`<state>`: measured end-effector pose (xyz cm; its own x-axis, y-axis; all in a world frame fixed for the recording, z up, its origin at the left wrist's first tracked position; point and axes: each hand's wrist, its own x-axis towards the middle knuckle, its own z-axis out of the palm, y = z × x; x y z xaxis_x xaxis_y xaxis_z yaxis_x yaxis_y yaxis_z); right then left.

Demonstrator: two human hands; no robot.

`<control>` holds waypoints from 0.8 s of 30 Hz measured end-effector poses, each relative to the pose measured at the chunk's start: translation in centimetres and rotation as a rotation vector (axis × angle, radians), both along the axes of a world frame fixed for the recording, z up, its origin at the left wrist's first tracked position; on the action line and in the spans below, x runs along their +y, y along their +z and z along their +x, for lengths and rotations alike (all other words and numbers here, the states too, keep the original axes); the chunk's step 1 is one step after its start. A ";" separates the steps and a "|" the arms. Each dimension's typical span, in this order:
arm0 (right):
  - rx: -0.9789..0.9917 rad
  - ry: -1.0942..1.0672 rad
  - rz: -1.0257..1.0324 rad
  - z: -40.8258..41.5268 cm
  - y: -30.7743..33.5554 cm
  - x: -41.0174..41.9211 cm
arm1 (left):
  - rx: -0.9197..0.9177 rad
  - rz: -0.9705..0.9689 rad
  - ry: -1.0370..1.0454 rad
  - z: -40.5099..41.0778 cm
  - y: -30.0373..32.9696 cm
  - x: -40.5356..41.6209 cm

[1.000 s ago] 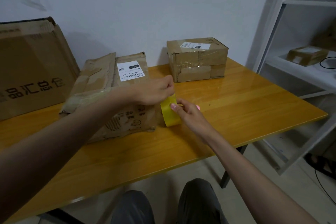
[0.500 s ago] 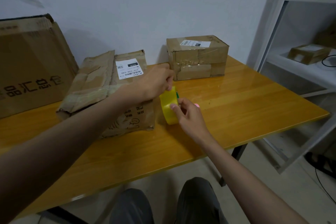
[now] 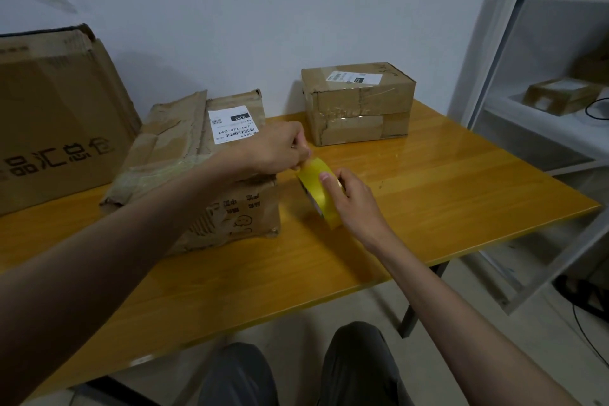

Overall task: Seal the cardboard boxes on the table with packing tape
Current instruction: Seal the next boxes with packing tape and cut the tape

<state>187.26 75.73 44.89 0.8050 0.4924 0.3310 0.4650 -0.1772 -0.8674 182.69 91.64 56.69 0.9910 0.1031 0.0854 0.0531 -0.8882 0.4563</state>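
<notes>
A yellow roll of packing tape (image 3: 321, 189) stands on edge on the orange table (image 3: 445, 188), just right of a crumpled cardboard box (image 3: 184, 155) with a white label. My right hand (image 3: 354, 199) grips the roll from the right, thumb on its outer face. My left hand (image 3: 280, 152) reaches over the crumpled box and pinches the tape's end at the top of the roll. A smaller, taped cardboard box (image 3: 359, 102) stands at the back of the table near the wall.
A large cardboard box (image 3: 56, 122) with printed characters leans at the left. A white shelf frame (image 3: 534, 128) stands to the right, holding a small parcel (image 3: 560, 94). My knees (image 3: 296, 369) are below the table's front edge.
My left hand has shifted slightly up and right onto the top of the roll, pinching the tape end. The roll stays beside the crumpled box in my right hand.
</notes>
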 end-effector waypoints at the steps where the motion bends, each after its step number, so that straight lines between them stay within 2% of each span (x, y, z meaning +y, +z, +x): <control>1: 0.002 0.000 -0.002 0.0 0.1 0.0 | 0.011 0.008 0.003 -0.1 0.0 0.0; 6: 0.113 0.075 0.047 -0.6 0.0 -0.7 | -0.013 0.022 0.073 0.7 -0.7 0.3; 10: 0.155 0.185 -0.013 -1.2 -0.7 -2.0 | 0.012 0.009 0.072 1.3 -0.9 0.1; 14: 0.119 0.145 0.013 -1.3 -0.5 -1.4 | 0.006 0.084 0.057 1.3 -0.3 -0.1; 19: 0.155 0.103 -0.021 -0.5 0.9 -0.1 | 0.010 0.055 0.014 0.8 2.3 0.0; 24: 0.151 0.101 -0.011 -0.8 1.0 -0.5 | 0.015 0.051 0.005 0.0 1.7 1.1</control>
<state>186.48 75.21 45.91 0.7913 0.5762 0.2044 0.3456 -0.1458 -0.9270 182.71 92.77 58.39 0.9917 0.1039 0.0760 0.0640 -0.9102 0.4091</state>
